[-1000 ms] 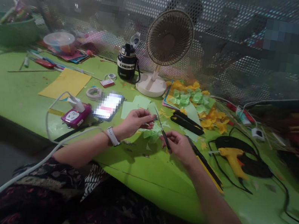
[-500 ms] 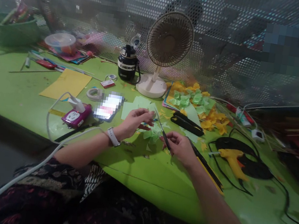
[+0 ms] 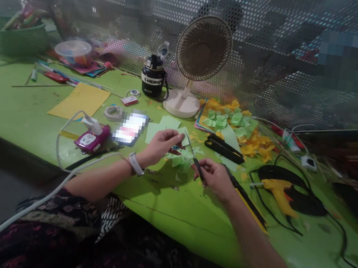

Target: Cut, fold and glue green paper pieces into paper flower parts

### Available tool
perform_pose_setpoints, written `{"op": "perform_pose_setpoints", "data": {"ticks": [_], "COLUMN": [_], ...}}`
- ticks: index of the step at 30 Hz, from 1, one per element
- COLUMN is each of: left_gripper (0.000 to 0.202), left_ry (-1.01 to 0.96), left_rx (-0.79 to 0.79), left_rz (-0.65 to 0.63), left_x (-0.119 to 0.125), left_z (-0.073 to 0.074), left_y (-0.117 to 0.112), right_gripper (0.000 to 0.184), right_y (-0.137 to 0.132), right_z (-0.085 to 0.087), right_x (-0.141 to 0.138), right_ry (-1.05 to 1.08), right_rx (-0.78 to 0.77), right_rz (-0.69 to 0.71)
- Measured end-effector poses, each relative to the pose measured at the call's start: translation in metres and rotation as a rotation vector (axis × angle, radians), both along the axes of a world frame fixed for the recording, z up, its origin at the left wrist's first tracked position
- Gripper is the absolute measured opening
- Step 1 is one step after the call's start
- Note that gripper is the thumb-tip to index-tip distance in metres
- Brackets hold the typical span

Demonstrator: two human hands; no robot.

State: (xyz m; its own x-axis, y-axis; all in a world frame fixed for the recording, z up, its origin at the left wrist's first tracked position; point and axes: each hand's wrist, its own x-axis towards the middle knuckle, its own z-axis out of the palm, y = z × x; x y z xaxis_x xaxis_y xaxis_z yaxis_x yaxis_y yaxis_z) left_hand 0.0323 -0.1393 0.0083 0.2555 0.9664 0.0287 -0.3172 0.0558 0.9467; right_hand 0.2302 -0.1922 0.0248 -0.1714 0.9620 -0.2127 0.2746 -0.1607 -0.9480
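1. Hands sit close together above the green surface point(image 3: 162, 202), apart and not touching.
2. The left hand point(image 3: 162, 146) has its fingertips pinched together, with a white watch strap point(image 3: 134, 164) on the wrist. Whatever the fingertips grip is too small to tell.
3. The right hand point(image 3: 214, 179) grips a slender dark pointed tool point(image 3: 197, 161), perhaps tweezers. Its upper tip lies just beside the left hand's fingertips.
4. A cluster of green paper pieces point(image 3: 181, 160) lies on the surface directly under and between the hands.
5. Pale green paper sheets point(image 3: 161, 127) lie just beyond the left hand, and a black-handled tool point(image 3: 224, 148) lies beyond the right hand.
6. A heap of yellow and green paper flowers point(image 3: 235, 127) sits further back, right of a white-based desk fan point(image 3: 203, 49) and a black ENERGY bottle point(image 3: 152, 77).
7. To the left are a yellow card point(image 3: 79, 101), a tape roll point(image 3: 113, 113), a blurred phone point(image 3: 130, 128) and a pink socket point(image 3: 92, 138) with a white cable point(image 3: 62, 151).
8. To the right, a yellow glue gun point(image 3: 279, 192) lies on its black cord, beside a black strip with a yellow edge point(image 3: 246, 199).
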Motion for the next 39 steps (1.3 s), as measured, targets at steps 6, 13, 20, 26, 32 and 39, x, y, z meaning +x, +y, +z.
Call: {"op": "perform_pose_setpoints", "data": {"ticks": [6,13,20,26,32,39], "left_gripper": [0.039,0.042,0.043,0.045,0.042,0.043], "left_ry": [0.002,0.017,0.016,0.031,-0.014,-0.186], "left_rx": [0.011,0.010,-0.027,0.005,-0.041,-0.154], "left_rz": [-0.003,0.000,0.016,-0.004,-0.005,0.018], "left_x": [0.000,0.001,0.004,0.004,0.006,0.007], "left_z": [-0.001,0.001,0.004,0.002,0.001,-0.009], "left_y": [0.001,-0.001,-0.003,-0.004,-0.006,-0.002], "right_gripper": [0.051,0.049,0.051,0.053,0.054,0.053], "right_y": [0.000,0.000,0.000,0.000,0.001,0.002], "right_z": [0.000,0.001,0.002,-0.001,-0.001,-0.002], "right_x": [0.001,0.001,0.000,0.001,0.000,0.000], "right_ry": [-0.015,0.014,0.013,-0.001,0.007,-0.010], "right_rx": [-0.004,-0.008,-0.027,-0.047,-0.039,-0.056], "right_rz": [0.010,0.032,0.028,0.031,0.029,0.041]}}
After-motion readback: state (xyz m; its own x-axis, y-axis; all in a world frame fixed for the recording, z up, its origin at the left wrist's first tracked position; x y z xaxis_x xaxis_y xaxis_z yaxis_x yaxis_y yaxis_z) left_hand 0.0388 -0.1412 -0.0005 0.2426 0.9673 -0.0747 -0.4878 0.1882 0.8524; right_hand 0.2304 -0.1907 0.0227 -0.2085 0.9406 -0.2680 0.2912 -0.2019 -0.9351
